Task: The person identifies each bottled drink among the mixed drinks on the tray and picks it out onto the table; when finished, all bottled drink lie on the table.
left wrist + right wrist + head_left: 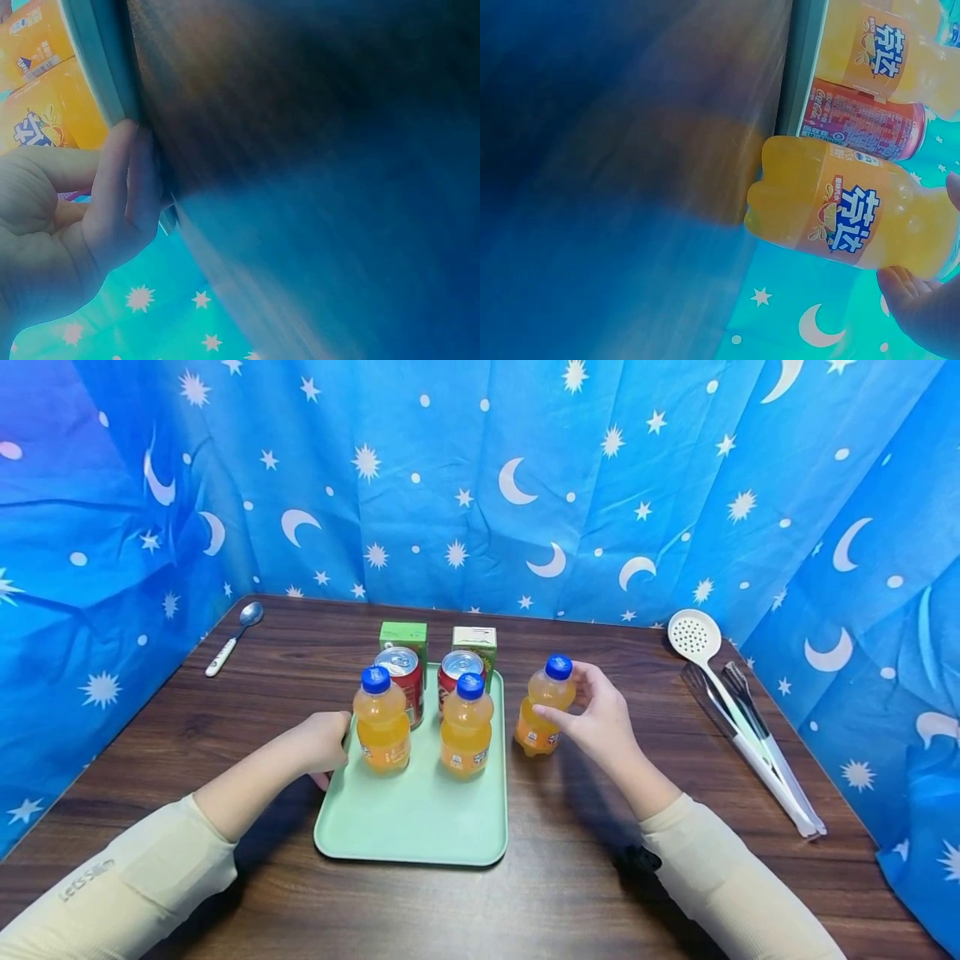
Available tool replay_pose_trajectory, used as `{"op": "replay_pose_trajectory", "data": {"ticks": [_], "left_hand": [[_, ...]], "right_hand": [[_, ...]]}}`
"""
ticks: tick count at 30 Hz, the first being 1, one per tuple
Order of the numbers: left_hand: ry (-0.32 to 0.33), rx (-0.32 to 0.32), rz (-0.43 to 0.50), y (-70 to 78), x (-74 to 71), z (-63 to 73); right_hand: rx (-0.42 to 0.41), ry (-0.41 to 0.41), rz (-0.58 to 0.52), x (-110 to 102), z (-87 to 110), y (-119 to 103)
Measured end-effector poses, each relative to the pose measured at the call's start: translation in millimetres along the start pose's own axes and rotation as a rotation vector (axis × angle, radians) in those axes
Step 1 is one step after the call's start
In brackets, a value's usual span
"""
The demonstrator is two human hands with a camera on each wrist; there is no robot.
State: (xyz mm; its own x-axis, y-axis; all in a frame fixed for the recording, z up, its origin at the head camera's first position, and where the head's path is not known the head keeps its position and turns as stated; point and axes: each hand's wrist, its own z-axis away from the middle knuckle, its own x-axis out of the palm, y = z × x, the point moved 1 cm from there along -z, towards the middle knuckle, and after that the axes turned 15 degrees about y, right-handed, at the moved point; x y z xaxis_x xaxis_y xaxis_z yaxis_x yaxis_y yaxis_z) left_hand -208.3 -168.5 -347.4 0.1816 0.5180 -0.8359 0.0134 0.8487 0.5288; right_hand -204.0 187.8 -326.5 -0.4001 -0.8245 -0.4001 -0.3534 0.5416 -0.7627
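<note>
My left hand (324, 743) grips the left rim of a pale green tray (408, 827), its fingertips under the edge in the left wrist view. Right of the tray, my right hand (600, 714) holds an upright bottle of orange soda (538, 727) with a blue cap, thumb on one side and fingers on the other. Two matching orange soda bottles, a left one (383, 739) and a right one (467, 739), stand on the tray. Behind each is a red soda can, one at left (405, 681) and one at right (450, 677), the latter partly hidden.
Behind the cans stand a green carton (403, 632) and a white-topped carton (476, 639). A spoon (225, 652) lies at the table's far left. On the right lie a white skimmer (693, 635) and tongs (780, 768). A blue curtain (480, 527) closes off the back and sides.
</note>
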Motion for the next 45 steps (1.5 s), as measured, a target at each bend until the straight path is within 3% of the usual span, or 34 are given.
{"op": "replay_pose_trajectory", "data": {"ticks": [13,21,45], "left_hand": [[0.001,0.001,0.006,-1.3,1.3,-0.9],[0.000,0.009,0.003,-1.8,1.8,-1.6],[0.005,0.001,-0.001,-5.1,3.8,-4.9]], "right_hand": [[0.003,0.009,-0.021,-6,1.5,-1],[-0.038,0.037,-0.041,-8,3.6,2],[-0.022,0.037,-0.083,-18,13.6,2]]}}
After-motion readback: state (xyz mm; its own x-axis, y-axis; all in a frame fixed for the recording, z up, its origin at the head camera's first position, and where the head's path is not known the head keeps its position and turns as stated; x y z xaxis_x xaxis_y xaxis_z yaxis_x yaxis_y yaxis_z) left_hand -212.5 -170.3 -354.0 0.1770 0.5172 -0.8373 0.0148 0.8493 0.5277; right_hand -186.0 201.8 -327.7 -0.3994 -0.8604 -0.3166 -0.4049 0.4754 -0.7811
